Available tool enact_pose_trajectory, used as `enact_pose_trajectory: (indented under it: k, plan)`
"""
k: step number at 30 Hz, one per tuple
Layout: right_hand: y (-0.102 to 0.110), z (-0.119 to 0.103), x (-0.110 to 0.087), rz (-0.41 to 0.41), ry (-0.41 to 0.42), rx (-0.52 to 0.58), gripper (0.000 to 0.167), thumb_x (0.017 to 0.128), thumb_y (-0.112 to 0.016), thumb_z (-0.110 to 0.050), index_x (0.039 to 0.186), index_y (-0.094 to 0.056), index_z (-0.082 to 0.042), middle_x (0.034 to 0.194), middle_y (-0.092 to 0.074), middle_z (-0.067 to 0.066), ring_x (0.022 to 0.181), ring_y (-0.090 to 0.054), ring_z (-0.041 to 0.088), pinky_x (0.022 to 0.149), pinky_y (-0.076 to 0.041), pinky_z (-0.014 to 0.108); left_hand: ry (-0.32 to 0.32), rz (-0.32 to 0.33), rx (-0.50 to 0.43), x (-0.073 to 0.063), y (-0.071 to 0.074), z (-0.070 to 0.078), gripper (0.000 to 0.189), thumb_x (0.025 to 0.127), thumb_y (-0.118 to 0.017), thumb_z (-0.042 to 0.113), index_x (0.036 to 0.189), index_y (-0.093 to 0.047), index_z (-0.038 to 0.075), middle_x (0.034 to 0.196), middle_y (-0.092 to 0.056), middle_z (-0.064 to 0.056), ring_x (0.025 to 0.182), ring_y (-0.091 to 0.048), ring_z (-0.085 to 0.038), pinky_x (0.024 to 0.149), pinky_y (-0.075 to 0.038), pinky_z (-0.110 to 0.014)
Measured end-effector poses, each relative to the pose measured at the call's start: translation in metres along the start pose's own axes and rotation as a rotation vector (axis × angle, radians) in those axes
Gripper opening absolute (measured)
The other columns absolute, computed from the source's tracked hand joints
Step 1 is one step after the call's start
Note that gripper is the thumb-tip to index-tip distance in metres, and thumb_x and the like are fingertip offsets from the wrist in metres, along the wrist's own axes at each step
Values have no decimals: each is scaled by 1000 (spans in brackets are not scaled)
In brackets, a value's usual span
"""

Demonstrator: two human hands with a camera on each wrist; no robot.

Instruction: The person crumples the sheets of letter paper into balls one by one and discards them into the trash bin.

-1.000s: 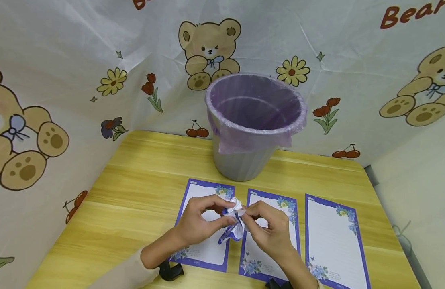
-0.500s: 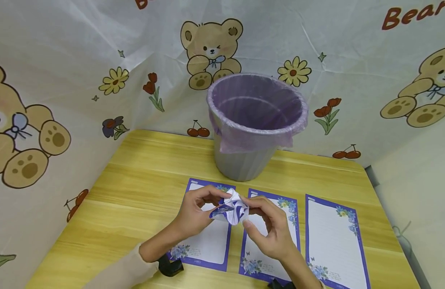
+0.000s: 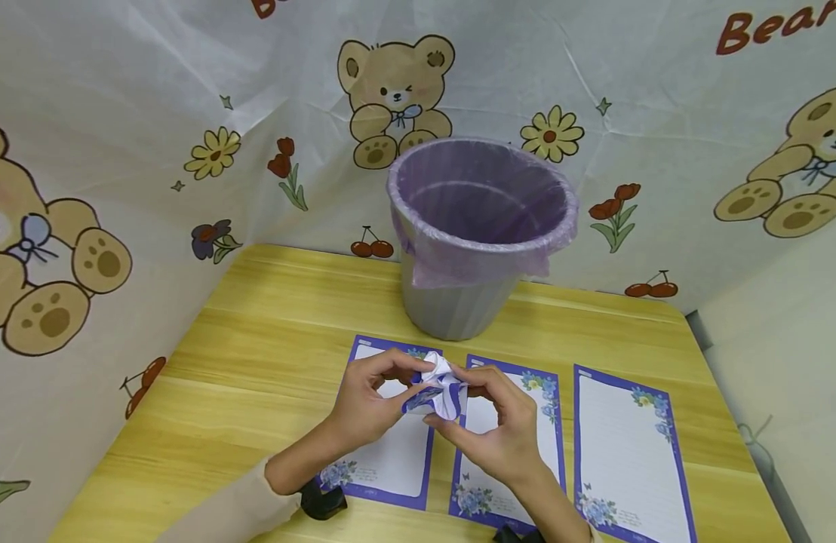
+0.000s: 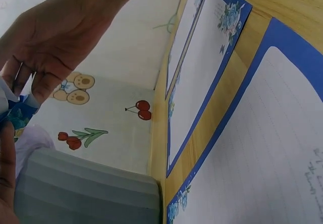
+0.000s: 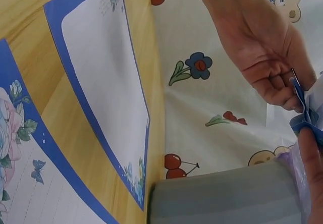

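Between both hands is a crumpled sheet of paper [image 3: 440, 388], white with a blue-purple border, held above the table. My left hand [image 3: 367, 396] pinches its left side with thumb and fingers. On the other side my right hand [image 3: 502, 426] grips it, the thumb under its lower edge and the fingers at the upper right. In the left wrist view the crumpled paper [image 4: 20, 110] shows at the left edge, with the right hand [image 4: 60, 37] reaching to it. The right wrist view shows the paper's blue folds [image 5: 305, 115] by the left hand's curled fingers [image 5: 277, 90].
Three flat sheets with floral borders lie in a row: a left sheet [image 3: 384, 467], a middle sheet [image 3: 479, 483] and a right sheet [image 3: 625, 445]. Behind them stands a grey bin [image 3: 452, 309] with a purple liner [image 3: 459, 264]. A bear-print cloth [image 3: 289, 68] hangs behind.
The paper is squeezed into a more compact bundle, its hanging lower part folded up. Both hands moved slightly up, and the right thumb came in under the paper.
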State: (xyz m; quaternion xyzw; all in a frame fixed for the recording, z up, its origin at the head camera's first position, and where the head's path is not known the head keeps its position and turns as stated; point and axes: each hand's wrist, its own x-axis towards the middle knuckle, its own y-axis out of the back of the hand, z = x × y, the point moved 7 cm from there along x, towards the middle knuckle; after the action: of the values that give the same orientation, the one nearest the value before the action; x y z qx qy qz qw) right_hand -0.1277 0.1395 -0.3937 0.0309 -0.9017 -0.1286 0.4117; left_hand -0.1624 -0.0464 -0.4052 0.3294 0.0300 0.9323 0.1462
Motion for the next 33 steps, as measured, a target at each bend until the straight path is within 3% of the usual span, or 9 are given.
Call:
enact_pose_trajectory:
  k: [6, 11, 16, 20, 25, 29, 33]
  plan:
    - [0, 4, 0, 4, 10, 124, 37, 86, -92, -11, 113, -73, 6, 102, -77, 18, 91, -74, 13, 83, -64, 18, -1, -10, -18, -2, -1, -1, 28, 90, -81, -10, 114, -76, 2, 105, -80, -19, 85, -78, -19, 78, -68, -31]
    - [1, 6, 0, 20, -5, 225, 19, 88, -83, 7, 104, -73, 7, 92, -73, 18, 86, -72, 13, 81, -65, 19, 0, -18, -28, -4, -2, -1, 25, 89, -82, -9, 110, -76, 3, 103, -80, -18, 90, -79, -17, 80, -68, -30]
    - [5, 9, 3, 40, -44, 290, 22, 86, -72, 25, 99, -74, 8, 86, -72, 17, 84, -73, 11, 81, -67, 22, -3, -20, -44, -3, -5, 0, 22, 91, -82, -5, 111, -76, 3, 102, -80, -16, 90, -79, -19, 79, -69, -32]
    - [7, 10, 6, 47, -61, 306, 24, 85, -69, 29, 96, -74, 8, 87, -74, 17, 87, -76, 9, 79, -67, 23, 5, -14, -46, -2, -7, 1, 22, 90, -82, -6, 109, -76, 4, 99, -80, -15, 86, -78, -18, 76, -69, -32]
    - [11, 10, 7, 73, -48, 293, 22, 85, -70, 27, 96, -74, 8, 90, -77, 15, 87, -77, 9, 79, -67, 23, 6, -46, -42, -2, -8, 0, 22, 95, -75, -8, 112, -74, 4, 99, -79, -15, 88, -79, -16, 81, -69, -33]
    - [12, 11, 7, 94, -17, 260, 20, 86, -72, 24, 97, -75, 8, 90, -78, 13, 85, -77, 11, 79, -67, 22, 5, -64, -135, -2, -7, -3, 18, 101, -65, -5, 116, -72, 0, 101, -75, -19, 94, -76, -15, 84, -69, -33]
    - [12, 8, 8, 108, 67, 196, 17, 86, -73, 23, 93, -74, 8, 86, -75, 15, 82, -75, 11, 76, -65, 18, 75, -62, -246, -1, -8, -7, 19, 105, -67, 5, 123, -70, -2, 110, -70, -24, 103, -74, -11, 88, -68, -32]
